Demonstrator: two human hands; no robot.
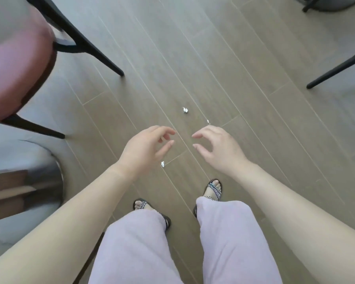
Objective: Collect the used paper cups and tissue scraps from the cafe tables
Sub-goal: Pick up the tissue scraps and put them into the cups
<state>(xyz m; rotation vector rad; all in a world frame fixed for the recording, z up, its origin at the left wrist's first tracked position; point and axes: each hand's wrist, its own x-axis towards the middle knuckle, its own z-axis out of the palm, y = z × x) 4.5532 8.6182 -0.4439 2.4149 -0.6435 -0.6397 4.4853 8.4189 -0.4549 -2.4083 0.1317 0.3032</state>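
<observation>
Three small white tissue scraps lie on the brown plank floor: one scrap (185,110) ahead of my hands, a tiny scrap (208,121) just beyond my right fingertips, and a third scrap (162,163) below my left hand. My left hand (147,147) and my right hand (217,145) hover side by side above the floor, fingers curled and apart, holding nothing. No paper cup is in view.
A chair with a pink seat (14,64) and black legs (86,42) stands at the left. Another black chair leg (336,70) angles in at the right. A round table base (49,175) sits at the lower left. My sandalled feet (213,189) stand below.
</observation>
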